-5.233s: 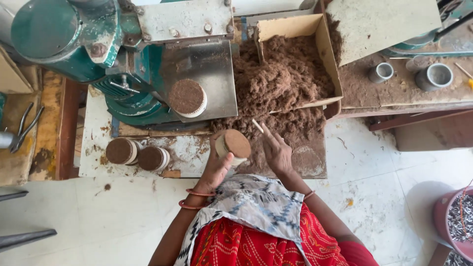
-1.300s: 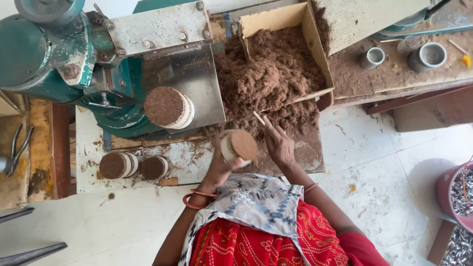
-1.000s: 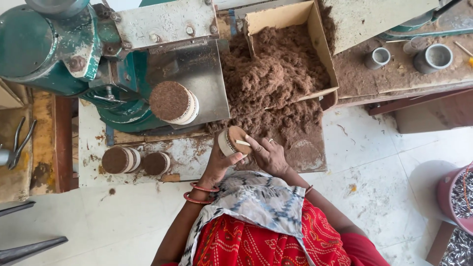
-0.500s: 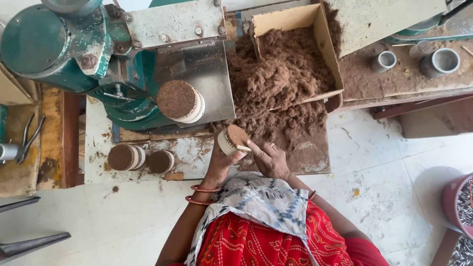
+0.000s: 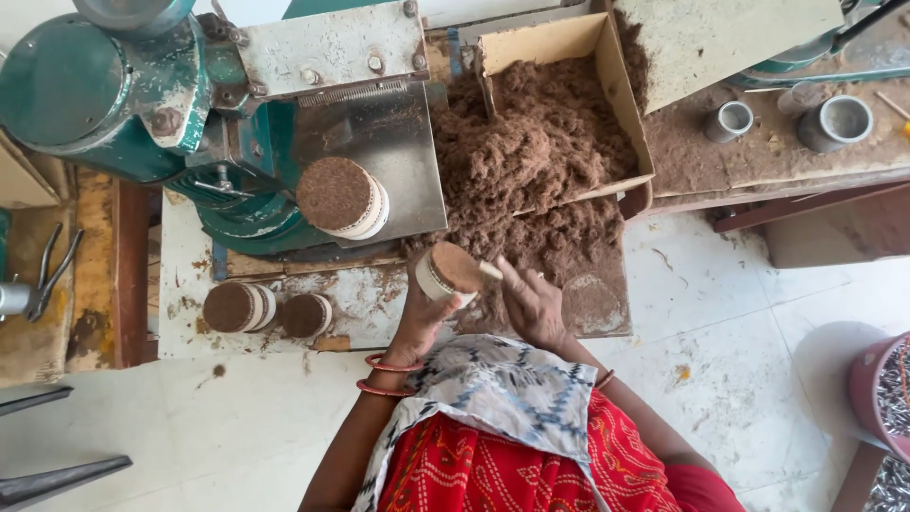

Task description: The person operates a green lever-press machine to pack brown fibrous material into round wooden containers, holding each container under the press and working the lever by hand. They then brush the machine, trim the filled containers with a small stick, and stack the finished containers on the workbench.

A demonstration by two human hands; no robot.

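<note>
a small cup [image 5: 447, 273] packed with brown fibre sits mid-frame, left hand [image 5: 422, 313] wrapped around it. the right hand [image 5: 531, 303] pinches a pale stick [image 5: 490, 270] against its rim. behind, a fibre heap [image 5: 540, 161]; left, two filled cups [image 5: 265, 311] and a green machine [image 5: 142, 104].
</note>
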